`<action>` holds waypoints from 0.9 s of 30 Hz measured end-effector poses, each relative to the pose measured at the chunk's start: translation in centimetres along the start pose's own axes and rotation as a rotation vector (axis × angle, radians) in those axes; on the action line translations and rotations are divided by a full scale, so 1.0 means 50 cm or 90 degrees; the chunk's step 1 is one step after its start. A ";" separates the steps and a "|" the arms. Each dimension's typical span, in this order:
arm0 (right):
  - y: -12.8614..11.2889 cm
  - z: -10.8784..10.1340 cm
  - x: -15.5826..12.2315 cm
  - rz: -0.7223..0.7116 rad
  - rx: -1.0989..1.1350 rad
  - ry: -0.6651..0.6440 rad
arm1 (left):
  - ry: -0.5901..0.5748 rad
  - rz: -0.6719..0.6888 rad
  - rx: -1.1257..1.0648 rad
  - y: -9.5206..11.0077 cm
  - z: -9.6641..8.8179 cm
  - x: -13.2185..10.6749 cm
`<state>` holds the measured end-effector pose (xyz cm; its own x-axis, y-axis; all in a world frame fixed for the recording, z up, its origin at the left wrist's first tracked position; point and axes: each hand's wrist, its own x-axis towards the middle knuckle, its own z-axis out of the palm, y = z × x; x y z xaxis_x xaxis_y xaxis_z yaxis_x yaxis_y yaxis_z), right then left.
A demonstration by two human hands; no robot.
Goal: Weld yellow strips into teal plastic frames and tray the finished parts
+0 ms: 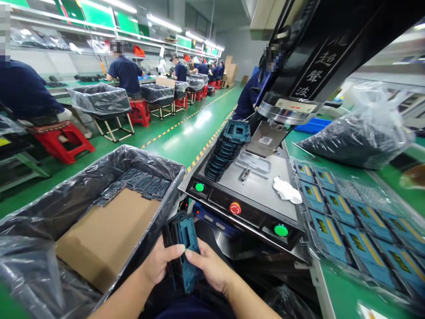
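Between my two hands, low in front of my body, is a small stack of dark teal plastic housings (pixel 187 235). My left hand (pixel 160 262) wraps the stack's left side, thumb across the front piece. From the right, my right hand (pixel 212 265) grips the same stack, its thumb nearly meeting the other one. The pieces stand on edge, and the fingers behind them are hidden. Just left of my hands is a plastic-lined bin (pixel 133 248) with a cardboard sheet (pixel 116 230) and rows of similar dark housings (pixel 146 182) at its far end.
An ultrasonic press (pixel 288 102) stands ahead, with green buttons (pixel 280 230) and a red stop button (pixel 235 208). A tall stack of housings (pixel 226 150) and a white cloth (pixel 287 190) lie on its plate. Teal parts (pixel 361 250) fill trays at right. Co-workers sit at left.
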<state>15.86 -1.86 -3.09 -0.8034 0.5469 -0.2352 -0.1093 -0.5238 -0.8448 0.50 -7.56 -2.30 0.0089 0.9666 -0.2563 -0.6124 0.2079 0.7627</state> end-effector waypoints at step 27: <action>0.201 -0.185 0.026 -0.130 -0.754 0.343 | 0.031 0.154 0.288 0.473 0.385 0.252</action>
<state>19.12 -0.39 -16.32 -0.4705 0.8822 0.0178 0.5974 0.3333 -0.7294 1.35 12.43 23.92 -0.1338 0.9892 -0.0592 -0.1887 0.0332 0.9815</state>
